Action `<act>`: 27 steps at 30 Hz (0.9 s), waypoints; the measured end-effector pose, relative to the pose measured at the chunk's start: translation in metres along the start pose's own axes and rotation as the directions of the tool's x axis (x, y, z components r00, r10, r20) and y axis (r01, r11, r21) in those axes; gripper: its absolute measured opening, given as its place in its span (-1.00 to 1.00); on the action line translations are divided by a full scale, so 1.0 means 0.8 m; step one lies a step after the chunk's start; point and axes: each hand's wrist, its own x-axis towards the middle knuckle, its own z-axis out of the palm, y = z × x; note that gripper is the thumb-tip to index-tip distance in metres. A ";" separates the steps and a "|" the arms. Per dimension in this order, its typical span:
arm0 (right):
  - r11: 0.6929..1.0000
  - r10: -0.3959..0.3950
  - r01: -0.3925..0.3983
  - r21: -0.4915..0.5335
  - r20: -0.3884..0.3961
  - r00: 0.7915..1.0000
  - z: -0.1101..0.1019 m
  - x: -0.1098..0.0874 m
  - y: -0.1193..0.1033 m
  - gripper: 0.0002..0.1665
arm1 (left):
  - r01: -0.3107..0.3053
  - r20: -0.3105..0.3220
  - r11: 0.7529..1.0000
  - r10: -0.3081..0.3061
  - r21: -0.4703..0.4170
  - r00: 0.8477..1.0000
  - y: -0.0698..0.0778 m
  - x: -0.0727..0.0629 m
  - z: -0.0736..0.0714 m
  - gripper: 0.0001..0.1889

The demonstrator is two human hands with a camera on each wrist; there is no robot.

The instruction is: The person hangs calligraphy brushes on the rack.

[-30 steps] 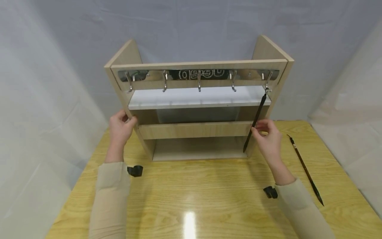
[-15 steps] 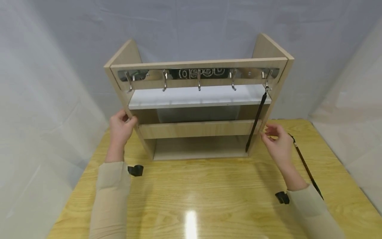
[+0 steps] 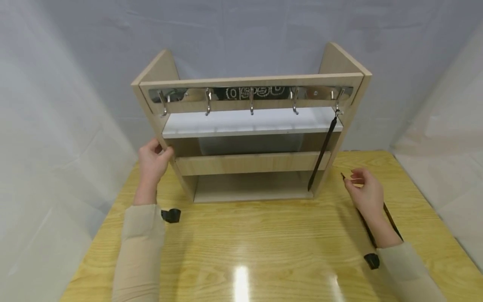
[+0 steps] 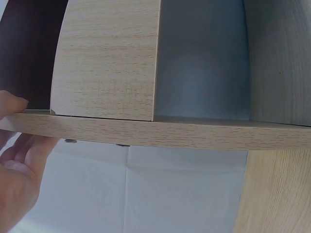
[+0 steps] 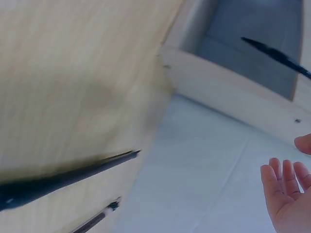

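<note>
My left hand (image 3: 152, 164) grips the left side panel of a light wooden shelf rack (image 3: 253, 164), thumb at the front edge and fingers outside. In the left wrist view the fingers (image 4: 24, 160) lie behind that panel. A dark calligraphy brush (image 3: 323, 153) hangs slanted from the rightmost hook (image 3: 341, 100), tip down. My right hand (image 3: 366, 195) is held over the table right of the rack, its fingers relaxed and holding nothing. Below it lie a thick dark brush (image 5: 53, 179) and a thinner brush (image 5: 95, 221), partly covered by my hand and forearm in the head view.
A shiny metal strip (image 3: 315, 93) with several hooks runs along the rack's top board. The rack has a white shelf (image 3: 249, 122) and stands on a yellow wood-grain table (image 3: 241, 239). Pale sheeting (image 3: 245, 37) hangs behind and at both sides.
My right hand has let go of the hanging brush and moved right and down, above the brushes on the table. The left hand stays on the panel.
</note>
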 end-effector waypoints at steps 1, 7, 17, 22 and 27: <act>1.000 0.004 -0.004 -0.011 0.004 1.000 -0.001 -0.001 0.004 -0.69 | 0.003 0.003 1.000 -0.003 0.001 1.000 0.000 0.000 0.000 -0.75; 0.997 0.016 -0.015 -0.072 0.021 1.000 -0.002 -0.007 0.023 -0.68 | 0.005 0.000 1.000 -0.005 -0.010 1.000 -0.002 0.002 0.000 -0.75; 0.983 0.060 -0.032 -0.181 0.156 0.986 -0.003 -0.009 0.056 -0.69 | 0.014 0.009 1.000 -0.014 -0.005 1.000 -0.002 0.002 -0.001 -0.74; 0.971 0.103 -0.048 -0.234 0.230 0.968 -0.005 -0.012 0.072 -0.65 | 0.036 0.018 0.999 -0.036 0.017 0.999 -0.003 0.002 -0.001 -0.74; 0.954 0.150 -0.053 -0.296 0.314 0.938 -0.010 -0.012 0.087 -0.60 | 0.049 0.014 0.998 -0.049 0.033 0.999 -0.003 0.003 0.000 -0.73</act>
